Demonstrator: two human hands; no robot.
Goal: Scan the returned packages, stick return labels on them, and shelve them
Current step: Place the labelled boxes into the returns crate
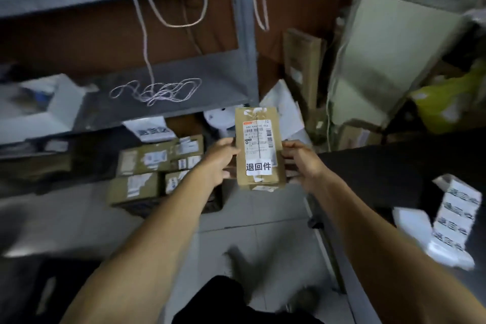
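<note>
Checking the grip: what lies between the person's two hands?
In the head view, the tall brown cardboard package with a white return label lies between the left hand and right hand, gripped at its sides.

Grey metal shelving [244,34], brown wall [105,34], pale tiled floor [263,218] — dim, perhaps windowless.

Matt brown cardboard package [259,150], smooth white paper label [258,166].

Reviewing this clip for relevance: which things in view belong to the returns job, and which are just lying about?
Part of the job:
- cardboard package, return sticker on, held by left hand and right hand
- strip of return labels
- stacked parcels
- metal shelf

Lying about:
- loose cord
- yellow bag
</note>
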